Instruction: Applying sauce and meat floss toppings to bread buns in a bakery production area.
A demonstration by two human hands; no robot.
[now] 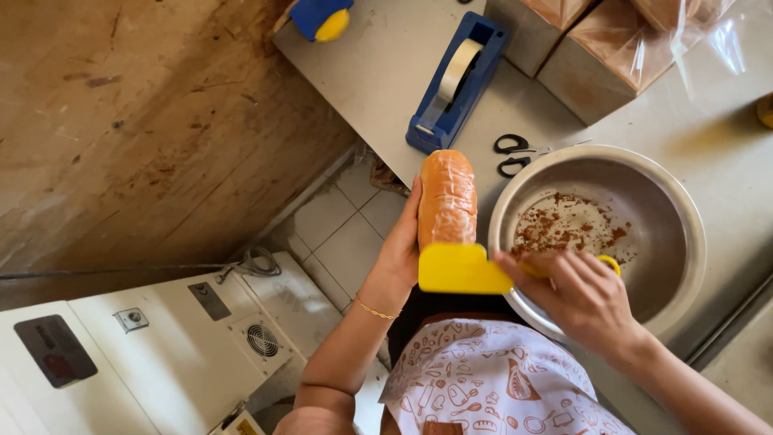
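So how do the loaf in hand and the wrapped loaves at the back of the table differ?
The held loaf is bare, gripped by the left hand; the wrapped loaves sit in clear plastic. The held loaf is over the table edge beside the steel bowl, with the right hand pressing a yellow scraper against its end; the wrapped ones rest untouched. Both are brown-crusted.
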